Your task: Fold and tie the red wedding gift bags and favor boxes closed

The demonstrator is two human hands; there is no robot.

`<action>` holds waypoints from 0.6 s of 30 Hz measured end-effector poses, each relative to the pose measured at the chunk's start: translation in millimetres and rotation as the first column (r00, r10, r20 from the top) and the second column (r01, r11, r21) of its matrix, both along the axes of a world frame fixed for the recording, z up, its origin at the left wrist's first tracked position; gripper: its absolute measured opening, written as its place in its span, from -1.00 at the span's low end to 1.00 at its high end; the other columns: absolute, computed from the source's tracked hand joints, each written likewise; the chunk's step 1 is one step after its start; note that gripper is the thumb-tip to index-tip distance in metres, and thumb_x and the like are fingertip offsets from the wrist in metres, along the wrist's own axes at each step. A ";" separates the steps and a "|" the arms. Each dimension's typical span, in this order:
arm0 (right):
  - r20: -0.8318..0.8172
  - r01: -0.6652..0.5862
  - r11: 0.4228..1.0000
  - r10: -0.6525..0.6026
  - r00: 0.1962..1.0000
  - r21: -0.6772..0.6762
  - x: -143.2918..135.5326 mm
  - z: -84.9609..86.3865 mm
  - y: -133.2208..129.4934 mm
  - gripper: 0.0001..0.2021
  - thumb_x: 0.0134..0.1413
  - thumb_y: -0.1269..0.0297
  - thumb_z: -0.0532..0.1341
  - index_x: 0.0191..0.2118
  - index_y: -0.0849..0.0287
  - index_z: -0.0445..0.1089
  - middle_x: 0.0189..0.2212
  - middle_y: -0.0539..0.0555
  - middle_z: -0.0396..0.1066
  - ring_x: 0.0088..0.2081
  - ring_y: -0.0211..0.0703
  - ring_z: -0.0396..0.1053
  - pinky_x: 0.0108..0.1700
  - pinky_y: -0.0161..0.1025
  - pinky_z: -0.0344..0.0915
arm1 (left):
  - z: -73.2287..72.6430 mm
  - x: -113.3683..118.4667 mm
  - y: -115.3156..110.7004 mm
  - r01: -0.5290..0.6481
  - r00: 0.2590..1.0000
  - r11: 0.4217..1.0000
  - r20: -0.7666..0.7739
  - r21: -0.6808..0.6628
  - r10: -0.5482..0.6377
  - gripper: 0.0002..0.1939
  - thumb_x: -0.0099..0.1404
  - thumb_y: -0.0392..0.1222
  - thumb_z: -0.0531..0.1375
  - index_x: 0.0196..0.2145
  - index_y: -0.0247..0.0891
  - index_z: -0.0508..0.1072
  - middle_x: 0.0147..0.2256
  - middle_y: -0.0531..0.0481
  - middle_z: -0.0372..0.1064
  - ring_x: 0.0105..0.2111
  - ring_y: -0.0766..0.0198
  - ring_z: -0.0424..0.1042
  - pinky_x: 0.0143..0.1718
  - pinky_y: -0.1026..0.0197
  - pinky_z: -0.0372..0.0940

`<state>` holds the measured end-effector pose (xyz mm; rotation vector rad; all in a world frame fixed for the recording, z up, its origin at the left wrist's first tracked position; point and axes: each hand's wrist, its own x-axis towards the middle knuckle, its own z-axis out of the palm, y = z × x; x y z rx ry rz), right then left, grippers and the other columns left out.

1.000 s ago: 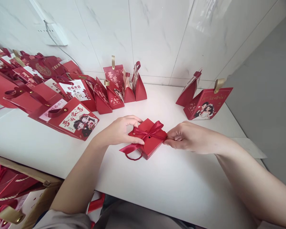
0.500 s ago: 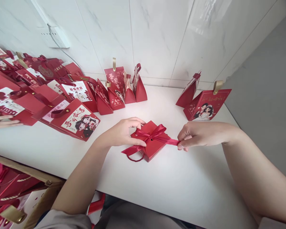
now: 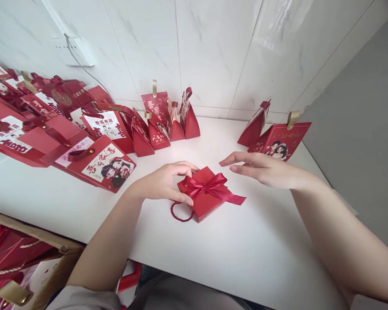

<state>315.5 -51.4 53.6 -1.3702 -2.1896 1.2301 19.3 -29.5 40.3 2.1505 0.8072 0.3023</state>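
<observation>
A small red gift box (image 3: 203,207) lies on the white table, with a shiny red ribbon bow (image 3: 210,188) tied across its top. One ribbon tail sticks out past the box's right edge. My left hand (image 3: 170,183) grips the box's left side, thumb on the near left corner and fingers behind the far edge. A twisted red cord handle (image 3: 181,220) loops out at the near left of the box. My right hand (image 3: 261,168) hovers above the table to the right of the box, fingers stretched out, thumb apart, holding nothing.
Many red wedding gift boxes (image 3: 108,165) crowd the left side. Several triangular ones (image 3: 191,122) stand near the tiled wall, and two more (image 3: 286,140) stand behind my right hand. At lower left, a cardboard carton (image 3: 61,267) holds red bags. A wall socket (image 3: 74,51) has a cable.
My right hand has let go of the ribbon tail and risen away from it, fingers opening. My left thumb has slid down toward the box's corner. The other person's hand at far left has gone from view.
</observation>
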 end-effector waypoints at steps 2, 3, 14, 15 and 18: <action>-0.107 -0.010 0.998 0.003 0.994 -0.062 -8.3 -2.3 0.2 -0.62 0.20 -0.07 0.12 0.02 -0.02 0.38 0.18 0.04 0.27 0.17 0.08 0.22 0.15 -0.03 0.17 | -0.9 0.4 0.6 0.007 1.000 1.000 0.012 -0.020 -0.007 -0.57 -0.05 0.06 0.41 -0.36 -0.22 0.37 0.12 -0.16 0.27 0.13 0.02 0.26 0.13 0.03 0.16; -0.152 -0.024 0.995 0.009 0.988 -0.098 -11.5 -3.6 0.5 -0.63 0.19 -0.07 0.14 -0.02 0.00 0.40 0.21 0.05 0.23 0.18 0.08 0.20 0.17 -0.03 0.14 | -1.2 0.5 0.9 0.013 1.000 0.999 0.019 -0.030 -0.012 -0.58 -0.05 0.05 0.41 -0.35 -0.22 0.37 0.12 -0.16 0.27 0.13 0.02 0.26 0.14 0.03 0.15; -0.365 -0.183 0.960 0.096 0.926 -0.213 -21.3 -11.1 4.8 -0.67 0.15 -0.02 0.21 -0.18 0.16 0.29 0.08 0.16 0.30 0.04 -0.04 0.29 0.09 -0.07 0.18 | -4.0 5.7 -1.4 -0.032 0.998 0.995 0.056 -0.091 0.038 -0.65 0.07 0.03 0.35 -0.46 -0.26 0.32 0.10 -0.14 0.27 0.07 0.08 0.31 -0.03 0.10 0.30; -0.366 -0.171 0.962 0.084 0.927 -0.213 -21.3 -12.1 5.0 -0.67 0.15 -0.02 0.21 -0.17 0.15 0.28 0.06 0.16 0.31 0.03 -0.05 0.28 0.08 -0.08 0.17 | -3.9 5.8 -1.4 -0.036 0.998 0.996 0.050 -0.075 0.040 -0.64 0.06 0.03 0.36 -0.47 -0.26 0.32 0.10 -0.13 0.27 0.06 0.09 0.31 0.01 0.08 0.28; -0.354 -0.187 0.954 0.096 0.930 -0.233 -21.8 -12.9 4.8 -0.67 0.14 -0.03 0.22 -0.25 0.16 0.27 -0.02 0.13 0.36 -0.07 -0.11 0.31 0.02 -0.12 0.20 | -2.8 5.7 -1.7 -0.038 0.998 0.998 0.041 -0.048 0.040 -0.65 0.06 0.02 0.36 -0.47 -0.25 0.33 0.07 -0.11 0.30 0.04 0.11 0.34 0.11 0.04 0.21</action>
